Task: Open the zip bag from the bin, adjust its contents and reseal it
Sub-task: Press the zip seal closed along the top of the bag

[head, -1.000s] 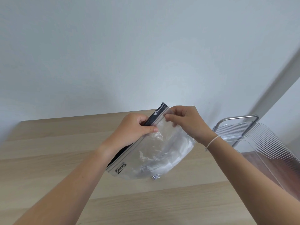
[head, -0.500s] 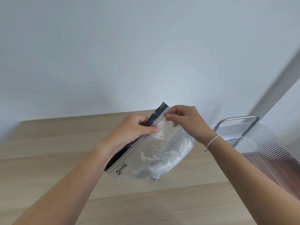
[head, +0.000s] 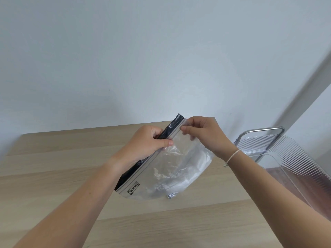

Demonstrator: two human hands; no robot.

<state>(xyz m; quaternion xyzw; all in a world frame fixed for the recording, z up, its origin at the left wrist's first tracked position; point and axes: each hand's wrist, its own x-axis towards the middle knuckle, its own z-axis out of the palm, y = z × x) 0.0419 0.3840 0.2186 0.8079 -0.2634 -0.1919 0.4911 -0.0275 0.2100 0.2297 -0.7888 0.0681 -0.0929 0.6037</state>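
I hold a clear zip bag [head: 172, 172] in the air above the wooden table [head: 53, 169], tilted so its zip strip runs from lower left to upper right. A black flap lies along the strip's far side. My left hand [head: 145, 145] pinches the strip near its middle, thumb on the near face. My right hand [head: 204, 135] pinches the strip's upper end with fingertips. Crumpled clear and whitish contents show through the bag; a small silvery corner sticks out at its bottom.
A clear ribbed plastic bin [head: 293, 163] with a metal frame [head: 259, 131] stands at the table's right edge. A plain wall rises behind the table.
Both hands and the bag have barely moved; the grip on the zip strip stays the same.
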